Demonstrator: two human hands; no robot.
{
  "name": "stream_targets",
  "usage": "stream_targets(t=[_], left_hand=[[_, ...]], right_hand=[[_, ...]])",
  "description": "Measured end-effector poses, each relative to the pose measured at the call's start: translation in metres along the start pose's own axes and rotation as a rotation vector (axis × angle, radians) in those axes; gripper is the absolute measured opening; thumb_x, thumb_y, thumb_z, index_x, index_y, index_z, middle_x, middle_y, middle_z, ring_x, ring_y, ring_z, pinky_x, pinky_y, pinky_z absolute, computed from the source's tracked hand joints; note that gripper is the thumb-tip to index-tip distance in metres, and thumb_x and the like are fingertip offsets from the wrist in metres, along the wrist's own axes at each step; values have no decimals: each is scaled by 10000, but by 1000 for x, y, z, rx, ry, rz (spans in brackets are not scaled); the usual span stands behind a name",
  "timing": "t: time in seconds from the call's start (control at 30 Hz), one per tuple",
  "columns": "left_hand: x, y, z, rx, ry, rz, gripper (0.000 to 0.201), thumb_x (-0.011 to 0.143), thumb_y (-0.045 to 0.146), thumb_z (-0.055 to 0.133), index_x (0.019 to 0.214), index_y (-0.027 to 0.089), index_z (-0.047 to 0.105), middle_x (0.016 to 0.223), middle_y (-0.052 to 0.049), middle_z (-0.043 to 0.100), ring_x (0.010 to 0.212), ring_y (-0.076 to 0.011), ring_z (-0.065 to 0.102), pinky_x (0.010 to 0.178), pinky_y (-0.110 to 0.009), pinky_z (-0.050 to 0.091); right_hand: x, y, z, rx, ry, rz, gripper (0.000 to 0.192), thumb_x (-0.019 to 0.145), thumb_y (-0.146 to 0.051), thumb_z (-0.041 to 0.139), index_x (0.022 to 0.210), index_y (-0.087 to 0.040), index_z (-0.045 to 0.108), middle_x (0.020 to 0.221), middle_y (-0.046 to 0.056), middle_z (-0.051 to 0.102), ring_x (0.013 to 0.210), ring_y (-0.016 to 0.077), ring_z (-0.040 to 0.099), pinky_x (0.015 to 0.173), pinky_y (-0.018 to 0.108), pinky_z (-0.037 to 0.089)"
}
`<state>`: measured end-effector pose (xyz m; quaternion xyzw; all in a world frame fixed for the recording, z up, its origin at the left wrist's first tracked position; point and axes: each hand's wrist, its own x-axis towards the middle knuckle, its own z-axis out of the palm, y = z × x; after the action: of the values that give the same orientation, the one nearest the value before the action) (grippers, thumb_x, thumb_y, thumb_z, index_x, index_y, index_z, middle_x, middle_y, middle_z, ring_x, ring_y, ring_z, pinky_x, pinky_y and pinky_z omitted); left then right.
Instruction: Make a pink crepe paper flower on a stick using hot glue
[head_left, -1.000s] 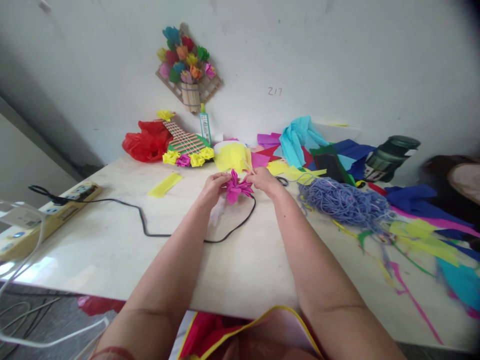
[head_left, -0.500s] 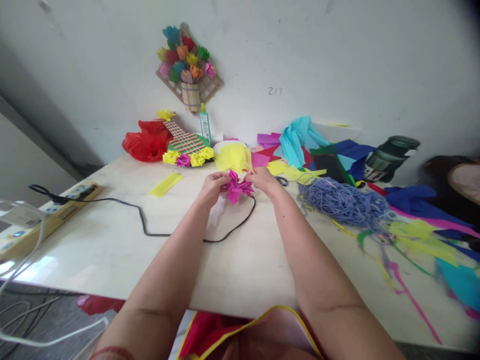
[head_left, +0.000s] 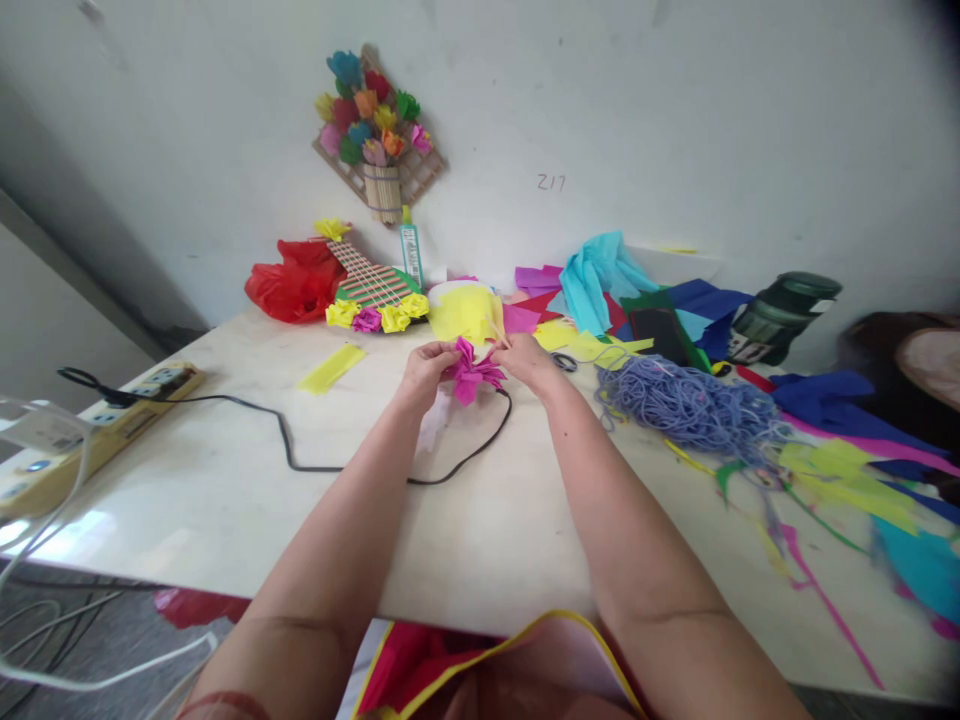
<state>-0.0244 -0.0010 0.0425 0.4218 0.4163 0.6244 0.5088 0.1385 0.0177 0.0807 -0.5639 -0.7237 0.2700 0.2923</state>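
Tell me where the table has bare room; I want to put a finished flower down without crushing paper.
Bare table lies left of the black cable, between the power strip and the left hand. Right of the right hand, purple string and paper scraps crowd it.

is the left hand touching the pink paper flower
Touching. The head view shows the left hand with its fingertips closed on the left edge of the pink paper flower, no gap between them; the right hand holds the other side.
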Motion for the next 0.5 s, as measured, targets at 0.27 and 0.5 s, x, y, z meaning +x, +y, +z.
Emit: stream_targets(t=[0.27, 0.5], left_hand=[[4, -2, -3, 48, 32, 46, 181, 510, 245, 693, 629, 128, 624, 580, -41, 653, 489, -123, 563, 475, -221, 396], [2, -2, -2, 25, 35, 34, 184, 504, 243, 705, 622, 127, 625, 591, -46, 656, 516, -137, 582, 516, -241, 433]], right_hand=[[2, 3, -4, 74, -48, -142, 354, 836, -538, 364, 881, -205, 478, 827, 31, 595, 703, 160, 518, 637, 273, 372], [5, 1, -1, 122, 39, -299, 356, 844, -468, 383, 669, -183, 505, 580, -14, 510, 563, 114, 461, 575, 242, 332]])
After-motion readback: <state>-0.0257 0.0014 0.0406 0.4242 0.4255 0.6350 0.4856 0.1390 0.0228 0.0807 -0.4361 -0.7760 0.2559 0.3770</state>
